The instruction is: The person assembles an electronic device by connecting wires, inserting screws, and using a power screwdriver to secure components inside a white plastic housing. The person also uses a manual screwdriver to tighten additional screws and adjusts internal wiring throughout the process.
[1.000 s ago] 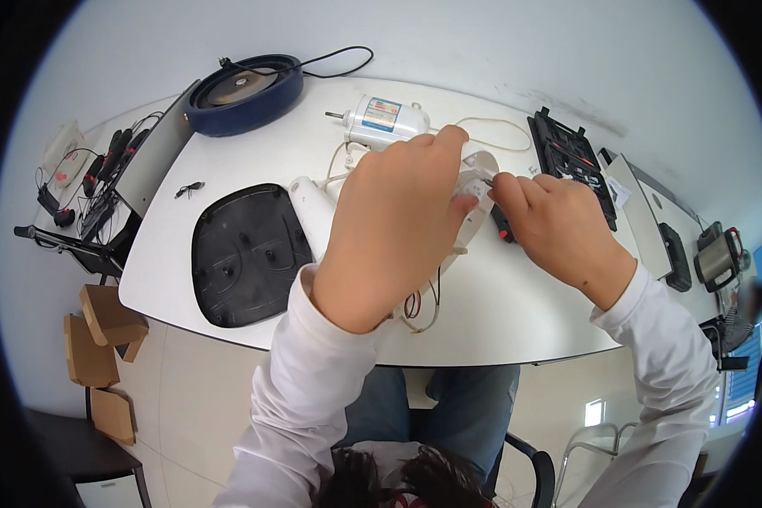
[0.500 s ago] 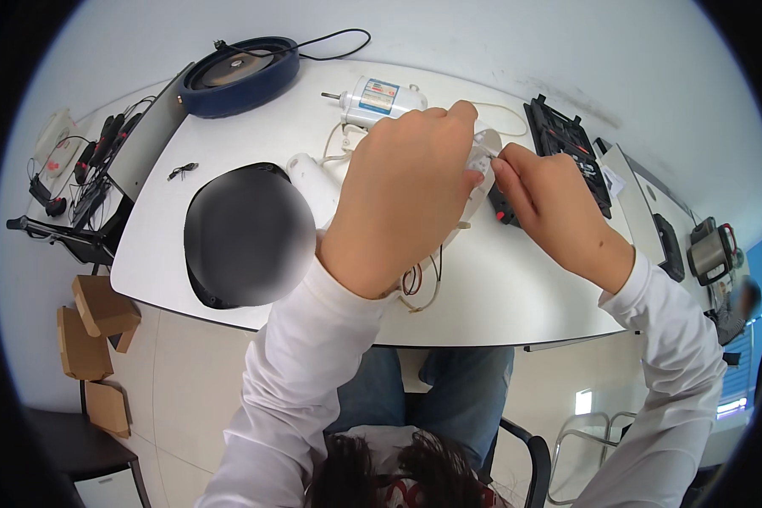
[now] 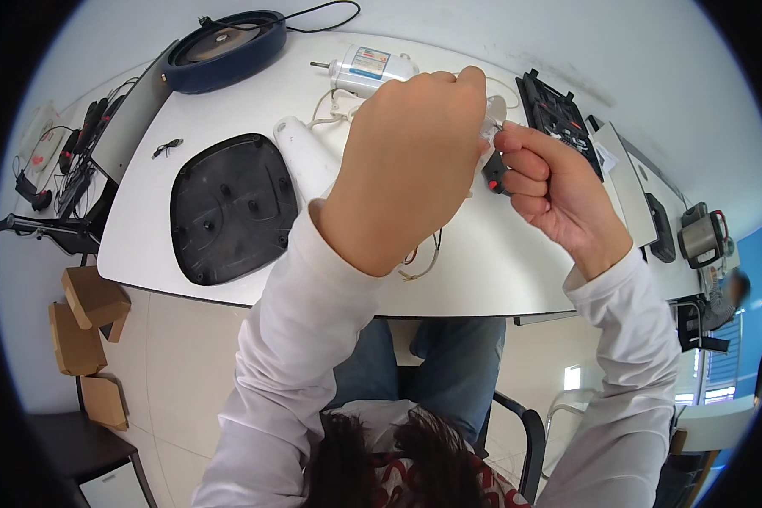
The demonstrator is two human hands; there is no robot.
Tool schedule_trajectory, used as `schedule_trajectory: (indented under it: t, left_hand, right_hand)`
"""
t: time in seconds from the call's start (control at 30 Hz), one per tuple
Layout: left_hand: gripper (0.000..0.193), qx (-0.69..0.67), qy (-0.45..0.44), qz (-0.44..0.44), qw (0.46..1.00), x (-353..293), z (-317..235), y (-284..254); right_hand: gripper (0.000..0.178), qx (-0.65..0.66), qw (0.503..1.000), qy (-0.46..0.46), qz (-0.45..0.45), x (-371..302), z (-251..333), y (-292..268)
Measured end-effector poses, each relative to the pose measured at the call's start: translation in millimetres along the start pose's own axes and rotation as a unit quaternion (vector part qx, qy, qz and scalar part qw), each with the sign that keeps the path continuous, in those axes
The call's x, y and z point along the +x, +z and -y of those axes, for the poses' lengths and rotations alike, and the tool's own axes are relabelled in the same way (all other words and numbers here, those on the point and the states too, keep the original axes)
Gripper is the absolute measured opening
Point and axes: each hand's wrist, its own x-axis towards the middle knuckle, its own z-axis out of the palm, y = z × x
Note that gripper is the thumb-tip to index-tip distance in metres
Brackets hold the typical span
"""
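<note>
My left hand [image 3: 411, 157] is closed around a white plastic part [image 3: 497, 107], mostly hidden behind it. Loose thin wires [image 3: 432, 264] hang below that hand. My right hand [image 3: 563, 182] pinches at the part's right side, thumb and forefinger together and the other fingers curled. What sits between those fingertips is too small to make out. Just beyond my left hand lies a silver-white motor [image 3: 366, 71] with a metal shaft and a blue label. A white tube-like piece [image 3: 300, 157] rests left of my left wrist. Between the hands shows a black tool with a red spot [image 3: 493, 173].
A black plastic base plate [image 3: 233, 207] lies on the white table [image 3: 499, 271], left of my arm. Farther back stands a round dark-blue housing [image 3: 229, 68] with a cord. An open black tool case [image 3: 559, 118] is at the back right. A small black cable [image 3: 167, 148] lies far left.
My right hand has turned so its curled fingers and palm show, still at the white part. The table scene has shifted slightly up and left in view.
</note>
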Motion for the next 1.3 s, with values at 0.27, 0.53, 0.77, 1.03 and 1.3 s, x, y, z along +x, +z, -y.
schedule_trajectory:
  t: [0.27,0.53,0.77,1.03,1.3]
  left_hand:
    - [0.039,0.013,0.003,-0.005,1.0,-1.0,-3.0,1.8]
    - [0.039,0.003,0.012,-0.009,1.0,1.5,-4.6,2.2]
    - [0.038,-0.01,-0.015,0.005,1.0,4.4,-6.1,2.5]
    - [0.046,0.046,-0.056,0.049,0.996,15.2,2.7,4.4]
    - [0.057,0.089,-0.109,0.035,0.989,20.3,11.9,-2.6]
  right_hand:
    - [0.028,-0.231,0.969,-0.074,-0.037,-5.3,-5.1,-0.5]
    - [0.014,-0.812,0.389,-0.409,-0.147,1.6,-13.4,-12.8]
    - [0.011,-0.854,0.226,-0.441,-0.158,2.5,-11.5,-20.5]
    - [0.007,-0.751,0.44,-0.445,-0.21,0.8,-22.8,-36.8]
    - [0.014,-0.544,0.75,-0.263,-0.269,-42.8,-55.7,-120.0]
